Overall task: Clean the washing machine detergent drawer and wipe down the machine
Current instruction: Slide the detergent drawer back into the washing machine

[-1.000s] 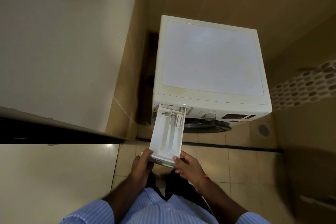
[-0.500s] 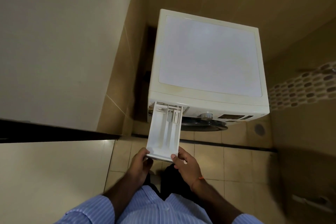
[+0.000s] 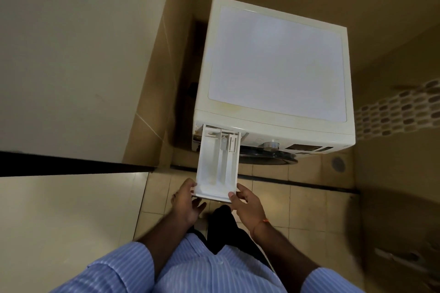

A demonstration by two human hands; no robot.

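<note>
Detergent drawer (image 3: pixel 217 164) pulled far out of washing machine (image 3: pixel 273 74) front-left. My left hand (image 3: pixel 188 200) and right hand (image 3: pixel 247 202) pinch its front corners. Wall tight left, door (image 3: pixel 266 158) below drawer.

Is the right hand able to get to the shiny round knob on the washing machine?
Probably yes. The right hand holds the drawer front, and the knob sits just right of the drawer with nothing in between. It would have to let go first.
</note>
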